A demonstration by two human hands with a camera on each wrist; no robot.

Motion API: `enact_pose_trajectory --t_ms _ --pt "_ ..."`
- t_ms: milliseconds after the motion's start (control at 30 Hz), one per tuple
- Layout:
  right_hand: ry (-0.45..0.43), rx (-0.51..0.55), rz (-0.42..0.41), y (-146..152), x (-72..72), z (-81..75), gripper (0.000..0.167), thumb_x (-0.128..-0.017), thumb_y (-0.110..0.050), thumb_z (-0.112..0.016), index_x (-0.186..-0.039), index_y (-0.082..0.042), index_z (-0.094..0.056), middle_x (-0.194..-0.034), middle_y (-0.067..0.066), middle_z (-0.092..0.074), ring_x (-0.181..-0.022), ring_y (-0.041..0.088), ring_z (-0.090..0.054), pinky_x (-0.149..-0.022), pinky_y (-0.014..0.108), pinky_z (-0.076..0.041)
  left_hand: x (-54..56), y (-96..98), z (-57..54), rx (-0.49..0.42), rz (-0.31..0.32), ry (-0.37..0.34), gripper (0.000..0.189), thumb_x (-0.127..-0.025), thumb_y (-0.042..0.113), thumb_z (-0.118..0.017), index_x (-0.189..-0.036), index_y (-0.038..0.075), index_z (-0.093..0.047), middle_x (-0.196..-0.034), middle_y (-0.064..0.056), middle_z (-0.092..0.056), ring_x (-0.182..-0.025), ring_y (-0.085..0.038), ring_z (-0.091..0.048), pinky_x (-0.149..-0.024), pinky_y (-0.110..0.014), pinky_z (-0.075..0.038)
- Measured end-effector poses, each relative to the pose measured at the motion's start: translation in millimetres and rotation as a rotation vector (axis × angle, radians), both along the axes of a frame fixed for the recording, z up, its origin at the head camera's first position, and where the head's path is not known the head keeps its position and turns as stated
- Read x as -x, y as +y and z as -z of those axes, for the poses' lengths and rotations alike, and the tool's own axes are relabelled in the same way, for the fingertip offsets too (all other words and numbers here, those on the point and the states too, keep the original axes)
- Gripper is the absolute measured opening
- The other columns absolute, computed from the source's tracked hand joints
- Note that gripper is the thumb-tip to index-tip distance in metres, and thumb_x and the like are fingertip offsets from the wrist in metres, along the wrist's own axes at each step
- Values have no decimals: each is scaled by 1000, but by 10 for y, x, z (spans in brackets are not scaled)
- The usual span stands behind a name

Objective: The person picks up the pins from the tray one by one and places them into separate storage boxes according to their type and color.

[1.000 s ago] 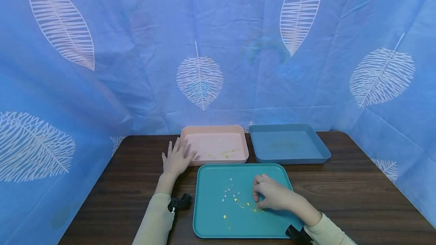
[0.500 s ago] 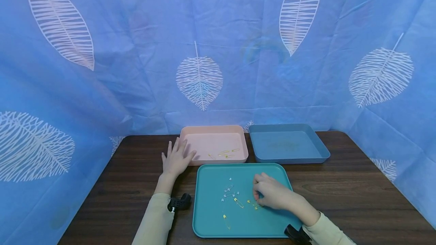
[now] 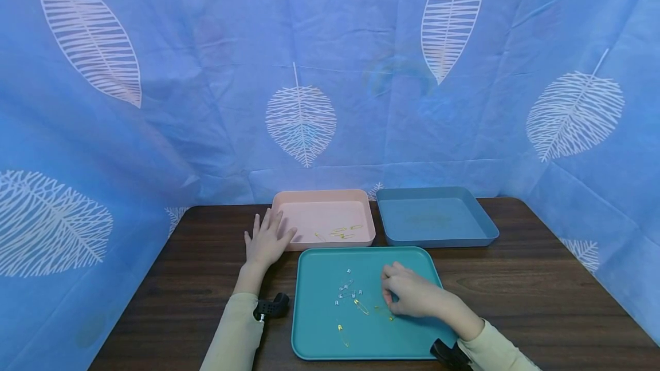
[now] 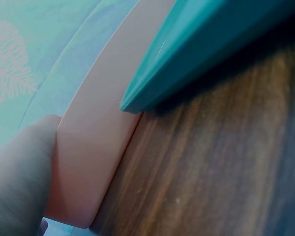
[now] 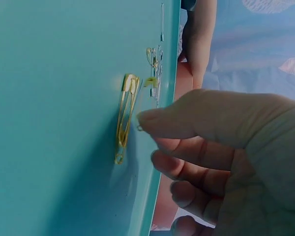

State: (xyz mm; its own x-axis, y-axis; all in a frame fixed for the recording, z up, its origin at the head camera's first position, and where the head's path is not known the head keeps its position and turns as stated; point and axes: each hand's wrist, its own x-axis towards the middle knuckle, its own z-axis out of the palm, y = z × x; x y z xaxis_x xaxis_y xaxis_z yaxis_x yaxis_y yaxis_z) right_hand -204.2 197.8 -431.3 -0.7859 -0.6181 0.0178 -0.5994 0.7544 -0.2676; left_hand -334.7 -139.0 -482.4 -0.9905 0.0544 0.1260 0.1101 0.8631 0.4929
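Lying on the teal tray [image 3: 407, 345], right of its middle and partly hidden by the right hand [image 3: 407, 293]: loose gold safety pins [image 5: 122, 132], seen best from the right wrist, just beside the fingertips and too close-set to count. Right at the tip of the thumb, a tiny gold loop [image 5: 139, 128]. Drawn close together at the tips, thumb and forefinger, with the other fingers curled loosely behind; impossible to tell from these views whether pinching a pin or only reaching in front of one.

Left of there on the same tray, a scatter of silver safety pins [image 3: 349, 295], then a single gold pin [image 3: 362, 307] just to the near right of it and one more toward the near left.

Beyond the teal tray on the far left, a pink tray [image 3: 314, 210], with a few gold safety pins inside, mostly toward the near right. Spread at its near left corner, fingers straight and fanned, gripping nothing: the left hand [image 3: 264, 243]. To the far right, a blue tray [image 3: 430, 216].

Beneath everything, a dark wooden table [image 3: 521, 279]; behind, blue cloth [image 3: 216, 119] printed with white leaves.
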Motion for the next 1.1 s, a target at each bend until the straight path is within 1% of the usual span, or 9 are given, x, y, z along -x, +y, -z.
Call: enact_pose_trajectory --t_ms 133,367,533,700,833,1100 --pt "16 9 2 -6 10 -26 29 -77 -7 -72 -62 -21 -52 -85 -10 -47 -77 7 -33 -66 20 -31 -4 0 -5 1 -1 -2 75 -93 65 -45 -156 28 -25 -166 -7 -9 -152 -38 0 -112 -75 -6" --pt "107 16 -4 -37 63 -53 29 -77 -7 -72 -62 -22 -53 -86 -10 -48 -78 7 -35 -67 20 -32 -12 -1 -18 0 -1 -5 75 -94 64 -46 -156 27 -25 -166 -7 -10 -153 -38 1 -112 -75 -6" --pt "145 39 -6 -39 114 -105 29 -77 -6 -72 -63 -22 -53 -87 -9 -50 -79 9 -34 -67 21 -31 -19 -1 -22 0 3 -5 75 -94 65 -45 -156 28 -25 -166 -6 -9 -153 -38 1 -112 -75 -6" --pt "200 49 -14 -37 187 -139 29 -78 -6 -73 -63 -21 -53 -89 -6 -51 -79 9 -34 -67 21 -31 -22 -4 -24 4 4 -3 75 -94 65 -45 -156 28 -25 -166 -6 -9 -153 -38 -1 -112 -75 -6" --pt "219 50 -15 -58 248 -163 29 -80 -8 -73 -64 -22 -53 -90 -5 -51 -79 10 -35 -68 24 -32 -16 -5 -16 12 -1 10 74 -93 64 -45 -155 28 -26 -166 -7 -11 -152 -39 -4 -112 -75 -8" --pt "272 69 -9 -133 400 -198 26 -80 -7 -73 -67 -20 -55 -89 -5 -50 -79 11 -32 -69 24 -30 -5 2 8 8 -1 15 75 -94 64 -45 -156 28 -26 -166 -6 -10 -152 -38 -2 -112 -75 -7"
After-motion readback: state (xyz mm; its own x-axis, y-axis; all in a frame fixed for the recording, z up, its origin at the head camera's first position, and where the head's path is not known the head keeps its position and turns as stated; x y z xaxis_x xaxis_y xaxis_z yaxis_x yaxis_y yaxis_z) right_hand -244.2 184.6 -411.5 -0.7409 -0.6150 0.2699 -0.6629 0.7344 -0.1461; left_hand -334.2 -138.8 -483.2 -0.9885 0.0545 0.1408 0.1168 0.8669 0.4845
